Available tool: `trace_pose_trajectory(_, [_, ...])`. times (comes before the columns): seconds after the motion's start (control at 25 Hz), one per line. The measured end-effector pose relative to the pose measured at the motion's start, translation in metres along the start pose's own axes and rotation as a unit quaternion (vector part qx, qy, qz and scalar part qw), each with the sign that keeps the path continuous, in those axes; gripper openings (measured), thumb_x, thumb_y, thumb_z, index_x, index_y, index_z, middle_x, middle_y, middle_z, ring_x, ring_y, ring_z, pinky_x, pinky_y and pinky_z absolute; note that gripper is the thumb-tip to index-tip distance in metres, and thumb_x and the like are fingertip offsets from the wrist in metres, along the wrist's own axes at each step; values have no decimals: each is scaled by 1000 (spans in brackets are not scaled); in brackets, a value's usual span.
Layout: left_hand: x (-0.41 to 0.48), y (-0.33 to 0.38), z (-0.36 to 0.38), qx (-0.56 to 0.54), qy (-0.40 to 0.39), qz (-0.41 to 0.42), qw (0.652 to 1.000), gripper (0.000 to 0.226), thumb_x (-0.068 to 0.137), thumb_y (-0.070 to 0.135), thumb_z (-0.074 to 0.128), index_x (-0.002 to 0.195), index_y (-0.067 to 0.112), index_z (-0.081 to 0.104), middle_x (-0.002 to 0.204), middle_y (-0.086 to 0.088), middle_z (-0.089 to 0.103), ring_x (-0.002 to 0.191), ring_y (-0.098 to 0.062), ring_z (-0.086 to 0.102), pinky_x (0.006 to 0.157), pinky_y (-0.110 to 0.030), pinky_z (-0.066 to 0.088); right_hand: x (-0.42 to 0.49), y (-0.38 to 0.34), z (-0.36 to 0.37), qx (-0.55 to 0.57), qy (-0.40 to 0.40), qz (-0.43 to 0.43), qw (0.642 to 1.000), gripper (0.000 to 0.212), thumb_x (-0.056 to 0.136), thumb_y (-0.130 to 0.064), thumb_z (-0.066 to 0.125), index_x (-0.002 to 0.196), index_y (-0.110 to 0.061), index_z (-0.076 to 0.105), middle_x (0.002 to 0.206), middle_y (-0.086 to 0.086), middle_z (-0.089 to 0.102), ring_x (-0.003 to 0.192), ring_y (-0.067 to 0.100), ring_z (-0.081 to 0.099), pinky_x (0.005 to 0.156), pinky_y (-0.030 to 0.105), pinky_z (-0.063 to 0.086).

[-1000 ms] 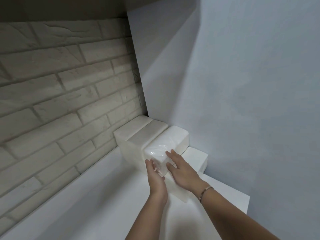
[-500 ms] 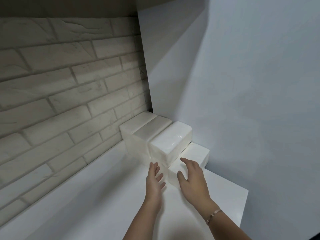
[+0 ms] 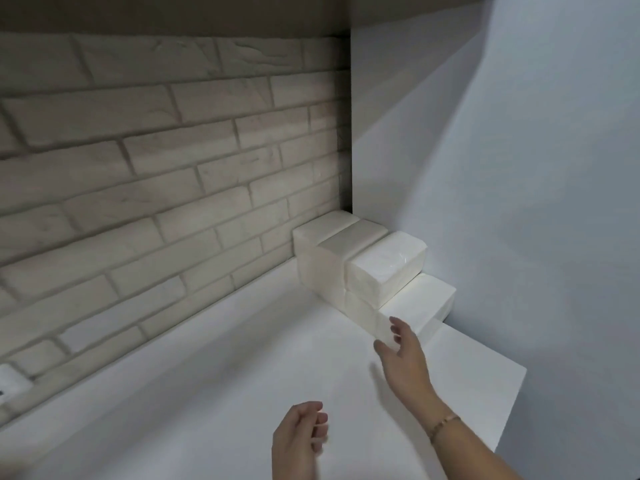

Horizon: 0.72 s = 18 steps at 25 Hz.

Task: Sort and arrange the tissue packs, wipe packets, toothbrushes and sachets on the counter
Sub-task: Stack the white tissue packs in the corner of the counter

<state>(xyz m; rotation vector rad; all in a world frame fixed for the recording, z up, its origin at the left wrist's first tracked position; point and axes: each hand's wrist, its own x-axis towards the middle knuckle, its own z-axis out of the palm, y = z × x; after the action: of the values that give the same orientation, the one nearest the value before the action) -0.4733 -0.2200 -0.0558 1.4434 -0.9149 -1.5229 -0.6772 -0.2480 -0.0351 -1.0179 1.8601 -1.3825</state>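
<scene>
White counter (image 3: 214, 393), brick wall (image 3: 156, 161), tissue packs (image 3: 381, 268) cornered.

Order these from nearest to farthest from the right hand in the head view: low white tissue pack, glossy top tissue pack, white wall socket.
1. Low white tissue pack, just beyond the right hand.
2. Glossy top tissue pack, stacked higher behind.
3. White wall socket, far left edge.

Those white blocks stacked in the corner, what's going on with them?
A person is arranging tissue packs on a white counter, stacked in the corner where the brick wall meets the plain wall. One glossy pack sits on top; a lower pack lies beside the stack. Neither hand holds anything: the right hand is open just in front of the lower pack, and the left hand is loosely curled nearer the person.
</scene>
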Motion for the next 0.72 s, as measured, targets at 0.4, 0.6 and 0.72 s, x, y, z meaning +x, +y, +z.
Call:
trace_pose_trajectory(0.4, [-48,13,-133,46,84,77,992,21,99,5,57,89,6,75,86,-17,75,66,-21,63,63,-32,45,128,-28,-3,148,-42,168,974,25,104,-46,42,99,-29,59,103,-11,60,79,7,49,67,27,38])
trace_pose_trajectory(0.6, [-50,20,-145,45,92,84,991,17,100,8,57,96,6,74,92,-14,75,71,-18,65,59,-22,49,120,-26,0,164,22,161,973,25,104,-34,47,120,-16,55,115,0,52,90,17,50,75,31,44])
trace_pose_trajectory(0.72, [-53,23,-143,35,96,86,991,17,100,11,57,98,8,74,92,-10,75,69,-12,66,64,-25,48,98,-23,6,141,48,112,983,40,101,-26,52,139,-11,53,119,1,52,103,23,51,81,37,52])
